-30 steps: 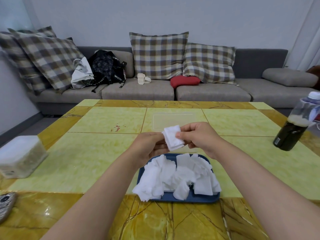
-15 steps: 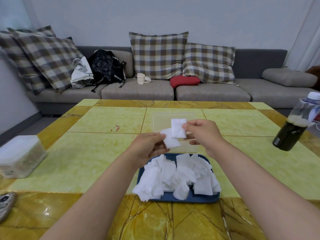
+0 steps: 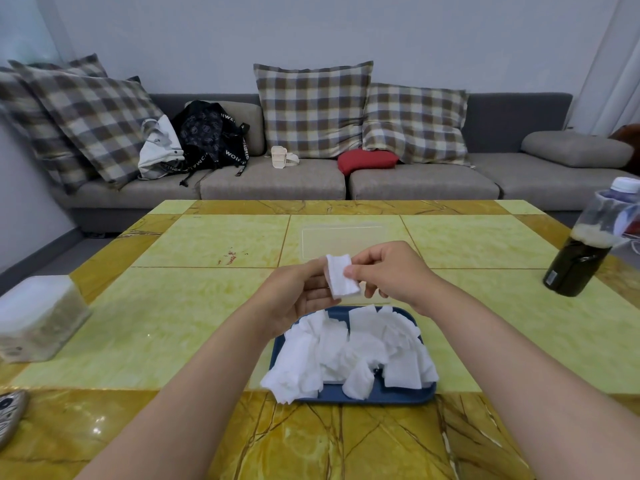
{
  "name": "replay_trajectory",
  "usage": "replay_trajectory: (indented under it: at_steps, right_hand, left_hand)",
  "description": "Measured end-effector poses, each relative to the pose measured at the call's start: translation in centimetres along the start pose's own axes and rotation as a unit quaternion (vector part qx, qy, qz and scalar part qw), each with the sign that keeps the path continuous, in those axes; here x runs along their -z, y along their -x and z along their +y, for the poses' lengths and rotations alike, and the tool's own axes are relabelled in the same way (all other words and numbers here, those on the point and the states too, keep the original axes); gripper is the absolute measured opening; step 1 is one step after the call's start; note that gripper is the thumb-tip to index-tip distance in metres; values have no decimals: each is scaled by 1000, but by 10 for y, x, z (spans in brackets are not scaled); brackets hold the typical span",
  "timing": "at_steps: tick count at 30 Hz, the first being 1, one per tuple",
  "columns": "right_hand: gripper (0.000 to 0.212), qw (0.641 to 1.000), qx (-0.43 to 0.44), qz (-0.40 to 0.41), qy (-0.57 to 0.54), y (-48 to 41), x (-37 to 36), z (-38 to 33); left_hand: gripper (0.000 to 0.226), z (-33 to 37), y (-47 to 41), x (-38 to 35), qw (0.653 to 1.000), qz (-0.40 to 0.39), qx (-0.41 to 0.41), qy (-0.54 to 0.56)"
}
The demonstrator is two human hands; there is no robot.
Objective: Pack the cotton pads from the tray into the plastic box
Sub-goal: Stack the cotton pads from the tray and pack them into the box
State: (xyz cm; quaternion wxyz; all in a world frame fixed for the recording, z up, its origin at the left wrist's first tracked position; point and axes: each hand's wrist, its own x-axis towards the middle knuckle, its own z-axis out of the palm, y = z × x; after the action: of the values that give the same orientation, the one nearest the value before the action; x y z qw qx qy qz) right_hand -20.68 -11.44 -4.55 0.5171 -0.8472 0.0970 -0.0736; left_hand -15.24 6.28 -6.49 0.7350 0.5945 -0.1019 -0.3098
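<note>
Above the tray [image 3: 381, 398], hands [image 3: 298, 292] [image 3: 391, 271] hold cotton pads [image 3: 341, 277]; backpack [image 3: 204, 133] strap lettering blurred.

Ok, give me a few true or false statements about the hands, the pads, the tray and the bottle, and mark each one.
1. The left hand and right hand both hold the held pads. True.
2. The tray is red. False: it is blue.
3. A pile of pads lies on the tray. True.
4. The bottle stands on the left of the table. False: it stands on the right.
</note>
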Motion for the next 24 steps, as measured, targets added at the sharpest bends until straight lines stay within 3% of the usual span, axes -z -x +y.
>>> replay_trajectory:
  at_steps: [3,9,13,16,18,24]
  right_hand:
    - [8,1000,0,6,13,0,-2,1]
    - [10,997,12,16,72,-5,-4,10]
    - [5,981,10,-97,168,-3,-8,16]
    - [28,948,7,-198,249,1,-22,18]
    - [40,933,11,-221,282,2,-31,19]
    - [7,968,-2,-173,184,-3,-23,16]
  left_hand:
    - [30,0,0,0,1000,3,0,-26]
    - [18,-5,-5,11,988,112,-12,-103]
    - [10,-7,-7,20,977,168,-37,-124]
    - [11,-8,-8,23,973,180,-41,-134]
    - [12,-9,-7,25,973,182,-39,-137]
    - [13,-10,-6,32,972,187,-39,-138]
